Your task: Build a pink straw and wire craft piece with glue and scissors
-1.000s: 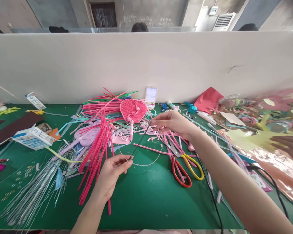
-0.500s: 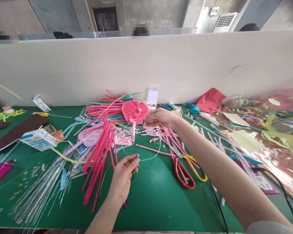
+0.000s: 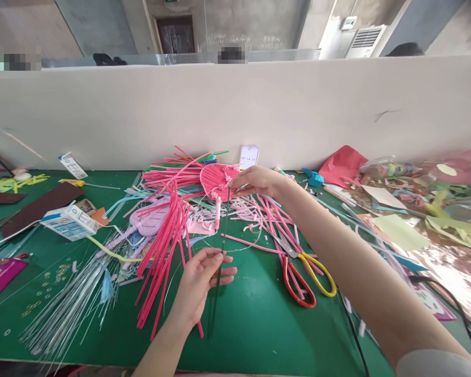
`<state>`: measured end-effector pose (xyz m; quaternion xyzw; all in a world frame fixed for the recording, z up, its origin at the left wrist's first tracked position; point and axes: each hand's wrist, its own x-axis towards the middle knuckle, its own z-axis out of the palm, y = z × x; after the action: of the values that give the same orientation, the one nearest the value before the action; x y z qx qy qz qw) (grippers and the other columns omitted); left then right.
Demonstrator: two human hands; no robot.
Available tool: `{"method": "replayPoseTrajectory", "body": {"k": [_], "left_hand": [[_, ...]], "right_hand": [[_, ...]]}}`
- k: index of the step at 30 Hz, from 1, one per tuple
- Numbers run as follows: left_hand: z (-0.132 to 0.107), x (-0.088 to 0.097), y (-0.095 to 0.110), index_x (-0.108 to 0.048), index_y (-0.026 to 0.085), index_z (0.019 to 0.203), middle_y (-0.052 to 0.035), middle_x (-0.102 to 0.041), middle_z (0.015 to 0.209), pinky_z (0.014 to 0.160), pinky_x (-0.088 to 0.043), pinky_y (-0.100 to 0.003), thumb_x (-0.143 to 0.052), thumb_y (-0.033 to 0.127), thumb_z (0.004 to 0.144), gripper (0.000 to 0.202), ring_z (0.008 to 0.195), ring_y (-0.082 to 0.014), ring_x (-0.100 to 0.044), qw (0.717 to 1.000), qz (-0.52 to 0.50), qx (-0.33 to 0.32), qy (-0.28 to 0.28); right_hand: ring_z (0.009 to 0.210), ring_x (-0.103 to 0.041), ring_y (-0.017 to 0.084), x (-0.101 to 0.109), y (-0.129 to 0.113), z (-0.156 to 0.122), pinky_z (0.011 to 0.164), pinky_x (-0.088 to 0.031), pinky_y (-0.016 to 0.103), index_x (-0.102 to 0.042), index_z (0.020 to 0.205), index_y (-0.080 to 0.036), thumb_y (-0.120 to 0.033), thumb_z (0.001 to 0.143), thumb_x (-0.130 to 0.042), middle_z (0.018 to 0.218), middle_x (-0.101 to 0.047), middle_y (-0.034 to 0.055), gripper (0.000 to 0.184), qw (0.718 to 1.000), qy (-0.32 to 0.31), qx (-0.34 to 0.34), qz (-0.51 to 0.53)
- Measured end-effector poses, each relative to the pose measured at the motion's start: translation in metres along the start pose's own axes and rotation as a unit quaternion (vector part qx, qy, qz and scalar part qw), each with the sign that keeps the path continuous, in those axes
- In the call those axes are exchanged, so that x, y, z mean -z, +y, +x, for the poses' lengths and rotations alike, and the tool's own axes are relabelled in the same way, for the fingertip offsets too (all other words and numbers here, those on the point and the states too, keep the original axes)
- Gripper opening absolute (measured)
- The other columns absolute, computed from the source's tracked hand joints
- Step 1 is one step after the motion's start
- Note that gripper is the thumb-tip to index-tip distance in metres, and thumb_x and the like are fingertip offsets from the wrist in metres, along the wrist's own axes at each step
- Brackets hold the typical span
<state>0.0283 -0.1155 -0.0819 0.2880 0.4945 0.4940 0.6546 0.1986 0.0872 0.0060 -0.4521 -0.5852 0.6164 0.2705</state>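
Between my hands runs a thin dark green wire (image 3: 225,220), nearly upright. My left hand (image 3: 198,283) pinches it low with thumb and forefinger, the other fingers loosely apart; its lower end hangs below that hand. Up at the top end, my right hand (image 3: 261,182) is closed in a pinch on the same wire. Just left of the right fingertips lies a round pink fan-like piece (image 3: 214,180) with a small pale pink handle (image 3: 217,213). A loose bundle of hot-pink pipe cleaners (image 3: 163,272) spreads left of my left hand.
Scissors (image 3: 304,272) with red and yellow handles lie right on the green table (image 3: 251,324). A purple fan-like piece (image 3: 151,217), silvery wires (image 3: 70,303) and a blue-white box (image 3: 70,222) are at left. Paper scraps (image 3: 402,230) crowd the right; a white partition (image 3: 180,115) stands behind.
The lower fingers of my left hand have spread, and more of the wire shows below it. My right hand stays at the top end. The whole view has shifted slightly.
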Motion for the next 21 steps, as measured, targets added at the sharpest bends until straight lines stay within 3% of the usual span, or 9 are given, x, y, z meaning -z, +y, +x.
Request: {"method": "replayPoseTrajectory", "body": {"k": [6, 12, 21], "left_hand": [[0.004, -0.005, -0.001, -0.063, 0.015, 0.094, -0.0067, -0.076, 0.087, 0.068, -0.06, -0.029, -0.081, 0.044, 0.072, 0.041, 0.074, -0.0204, -0.075, 1.0, -0.001, -0.012, 0.011], [0.009, -0.007, -0.001, -0.064, 0.014, 0.087, -0.0051, -0.074, 0.077, 0.063, -0.06, -0.03, -0.082, 0.046, 0.068, 0.041, 0.068, -0.0212, -0.074, 0.999, 0.021, -0.008, 0.028], [0.012, -0.006, -0.007, -0.067, 0.013, 0.076, -0.0057, -0.074, 0.069, 0.065, -0.06, -0.029, -0.084, 0.044, 0.066, 0.037, 0.069, -0.0196, -0.073, 0.996, 0.034, -0.056, 0.063]], "right_hand": [[0.074, -0.073, 0.016, 0.002, 0.011, 0.0, 0.087, -0.061, 0.029, -0.072, 0.067, -0.012, -0.009, 0.066, -0.08, 0.074, -0.074, 0.0065, 0.008, 1.0, 0.001, 0.01, 0.026], [0.074, -0.073, 0.016, 0.002, 0.012, 0.0, 0.084, -0.062, 0.026, -0.073, 0.068, -0.01, -0.006, 0.067, -0.078, 0.075, -0.074, 0.0064, 0.007, 0.999, -0.014, 0.006, 0.033], [0.075, -0.074, 0.017, 0.006, 0.014, -0.004, 0.085, -0.061, 0.027, -0.074, 0.072, -0.011, -0.012, 0.072, -0.078, 0.079, -0.076, 0.0079, 0.004, 0.998, -0.043, 0.003, 0.039]]}}
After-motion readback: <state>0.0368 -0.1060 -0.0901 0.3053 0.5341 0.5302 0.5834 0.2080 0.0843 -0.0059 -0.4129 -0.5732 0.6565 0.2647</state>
